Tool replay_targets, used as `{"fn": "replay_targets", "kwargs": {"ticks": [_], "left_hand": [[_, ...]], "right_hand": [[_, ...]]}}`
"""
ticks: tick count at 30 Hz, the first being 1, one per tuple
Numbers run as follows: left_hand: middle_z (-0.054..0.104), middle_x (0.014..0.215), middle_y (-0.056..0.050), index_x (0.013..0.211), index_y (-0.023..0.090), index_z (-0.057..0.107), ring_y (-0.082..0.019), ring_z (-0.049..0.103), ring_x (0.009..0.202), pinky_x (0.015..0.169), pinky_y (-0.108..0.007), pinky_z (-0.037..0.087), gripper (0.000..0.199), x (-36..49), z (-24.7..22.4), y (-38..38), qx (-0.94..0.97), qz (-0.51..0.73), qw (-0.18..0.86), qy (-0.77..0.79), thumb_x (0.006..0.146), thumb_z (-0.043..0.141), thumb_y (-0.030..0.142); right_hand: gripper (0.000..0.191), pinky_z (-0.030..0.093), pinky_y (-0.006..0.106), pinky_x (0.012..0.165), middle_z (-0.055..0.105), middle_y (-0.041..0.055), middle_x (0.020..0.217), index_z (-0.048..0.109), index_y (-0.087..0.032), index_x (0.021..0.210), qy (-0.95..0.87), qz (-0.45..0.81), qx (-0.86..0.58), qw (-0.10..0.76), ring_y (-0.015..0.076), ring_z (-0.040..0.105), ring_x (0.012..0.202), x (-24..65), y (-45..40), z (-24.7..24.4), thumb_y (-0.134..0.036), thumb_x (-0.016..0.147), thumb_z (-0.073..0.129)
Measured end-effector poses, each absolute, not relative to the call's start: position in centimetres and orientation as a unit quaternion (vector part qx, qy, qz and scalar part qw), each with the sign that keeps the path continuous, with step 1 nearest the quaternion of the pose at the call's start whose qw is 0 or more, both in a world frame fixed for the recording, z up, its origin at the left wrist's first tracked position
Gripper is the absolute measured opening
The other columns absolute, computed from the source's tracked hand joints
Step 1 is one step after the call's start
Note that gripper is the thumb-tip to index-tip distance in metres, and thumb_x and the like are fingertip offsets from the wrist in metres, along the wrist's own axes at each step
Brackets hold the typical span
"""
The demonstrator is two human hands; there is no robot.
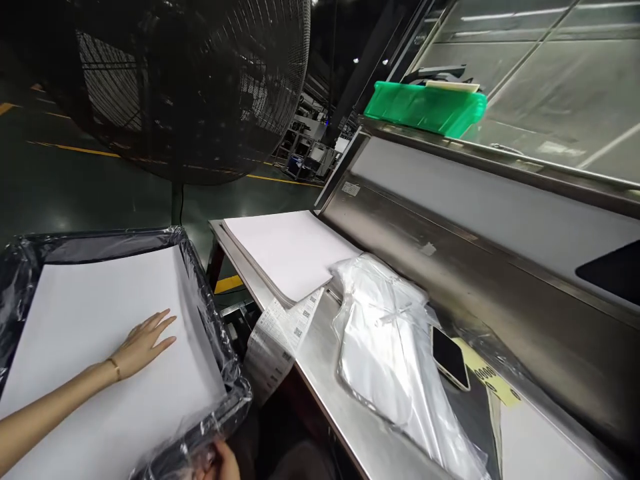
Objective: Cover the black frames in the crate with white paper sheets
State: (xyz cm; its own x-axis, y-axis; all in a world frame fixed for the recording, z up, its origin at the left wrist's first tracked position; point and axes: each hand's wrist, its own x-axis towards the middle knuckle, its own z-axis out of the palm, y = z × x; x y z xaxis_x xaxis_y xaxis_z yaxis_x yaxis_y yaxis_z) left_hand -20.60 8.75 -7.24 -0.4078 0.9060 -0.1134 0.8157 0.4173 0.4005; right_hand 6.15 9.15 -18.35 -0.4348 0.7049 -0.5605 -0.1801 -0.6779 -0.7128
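Your left hand [143, 345] lies flat and palm down, its fingers [165, 327] spread wide on a white sheet [100, 313], with a thin bracelet [114, 367] at the wrist. The sheet sits in a black tray [100, 245] wrapped in clear plastic, on the left of the scene. Your right hand [220, 463] is cut off at the bottom of the view, against the tray's near right corner; you can't tell whether its fingers are gripping anything.

Just right of the tray, a steel table [320, 373] runs toward the far end. On it, a stack of white sheets [285, 253] lies at the far end, and a strip of barcode labels [275, 347] hangs over the table's edge. Nearer and to the right lie a clear plastic bag [385, 347], a phone [449, 357] and a yellow tag [493, 377]. A green bin [425, 107] sits high on the far right, and a large fan [190, 80] stands far left.
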Motion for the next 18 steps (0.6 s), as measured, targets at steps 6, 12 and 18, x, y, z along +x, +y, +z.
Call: {"fn": "replay_targets", "kwargs": {"ticks": [6,12,18], "left_hand": [[0.033,0.136,0.001,0.121,0.026,0.042,-0.018,0.03,0.124,0.102,-0.033,0.028,0.053,-15.1,-4.3,-2.9,0.462,0.136,0.207,0.852,0.078,0.03,0.054],[0.056,0.117,-0.004,0.11,0.02,0.054,-0.021,0.048,0.111,0.097,-0.034,0.037,0.051,-12.0,-6.0,-8.4,0.291,0.172,0.296,0.893,0.075,0.036,0.052],[0.061,0.11,0.0,0.1,0.024,0.058,-0.018,0.053,0.106,0.091,-0.028,0.042,0.043,-11.7,-5.9,-8.8,0.273,0.151,0.266,0.912,0.078,0.033,0.051]], "right_hand": [[0.023,0.046,0.031,0.072,0.062,0.0003,0.076,0.056,-0.013,0.076,-0.131,0.833,-0.431,0.319,0.0115,0.059,0.076,11.2,8.8,-16.5,-0.035,0.079,0.051],[0.039,0.024,0.016,0.029,0.036,-0.0103,0.037,0.06,-0.014,0.066,-0.157,0.884,-0.376,0.23,0.0029,0.029,0.027,14.0,9.8,-10.6,-0.051,0.058,0.064],[0.048,0.044,0.017,0.056,0.053,-0.0073,0.061,0.052,-0.024,0.106,-0.172,0.871,-0.36,0.287,0.0063,0.054,0.061,9.6,12.7,-4.1,-0.031,0.061,0.068]]}}
